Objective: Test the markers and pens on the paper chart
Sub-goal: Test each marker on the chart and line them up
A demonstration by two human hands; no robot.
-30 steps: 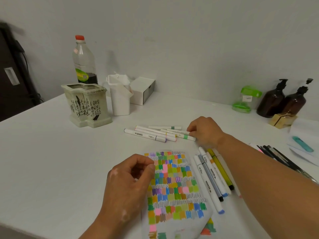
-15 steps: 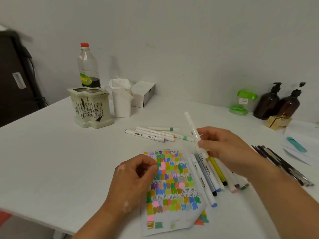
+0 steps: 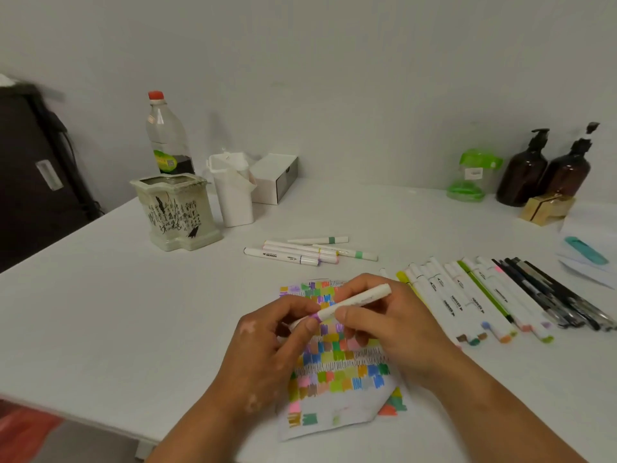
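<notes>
View: one, head-worn, wide-angle.
Position: above the near edge of the white surface (image 3: 117, 312).
Facing: forward and down, across the surface to the wall (image 3: 334, 78).
Nearness: close; left hand (image 3: 267, 355) and right hand (image 3: 397, 332), both gripping a marker (image 3: 359, 299), low in the centre.
Far reach: pump bottles (image 3: 522, 172) by the wall, small, upper right.

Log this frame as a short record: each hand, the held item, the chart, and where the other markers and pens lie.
left hand: pinches the marker's purple-banded end
right hand: grip round the marker's barrel
marker: white, tilted, held above the chart; tip hidden by fingers
chart: flat on the table, filled with colour swatches, near corner folded
spare markers: small group beyond the chart
marker row: right of the chart, side by side
pens: dark, right of the marker row
</notes>
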